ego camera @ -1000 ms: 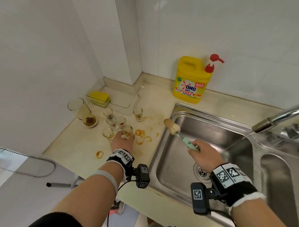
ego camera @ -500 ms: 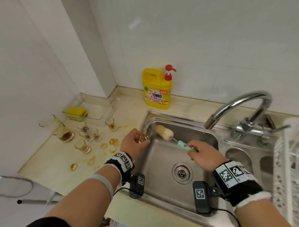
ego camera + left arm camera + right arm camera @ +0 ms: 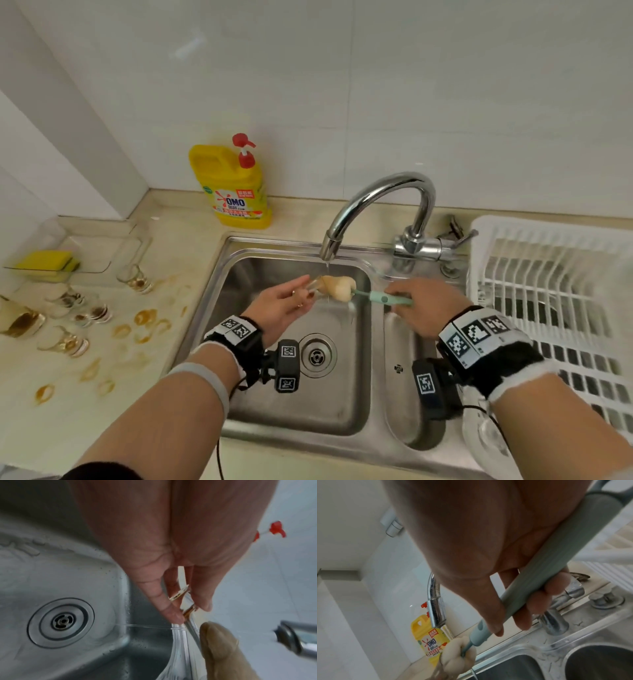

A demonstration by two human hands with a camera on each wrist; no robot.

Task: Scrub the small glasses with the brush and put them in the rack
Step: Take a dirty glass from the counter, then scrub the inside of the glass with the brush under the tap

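Over the left sink basin (image 3: 274,394) my left hand (image 3: 301,291) pinches a small stained glass (image 3: 311,290) on its side under the faucet spout (image 3: 330,246). In the left wrist view the left hand's (image 3: 190,614) thumb and fingers grip the glass (image 3: 182,597) near its base. My right hand (image 3: 400,298) grips the mint-green brush handle (image 3: 387,300); the beige sponge head (image 3: 337,289) is at the glass's mouth. The right wrist view shows the handle (image 3: 556,577) and head (image 3: 458,654). Several dirty small glasses (image 3: 96,311) stand on the stained counter at the left. The white rack (image 3: 555,291) is at the right.
A yellow detergent bottle (image 3: 236,188) stands behind the sink. A larger glass (image 3: 19,320) and a yellow sponge (image 3: 48,262) in a clear tray sit at far left. A thin water stream falls from the faucet (image 3: 376,202). A second small basin (image 3: 407,394) lies beside the rack.
My left hand lifted a small glass off the counter and carried it right, under the spout. The brush head came up to the glass's mouth. The view swung right, showing the rack.
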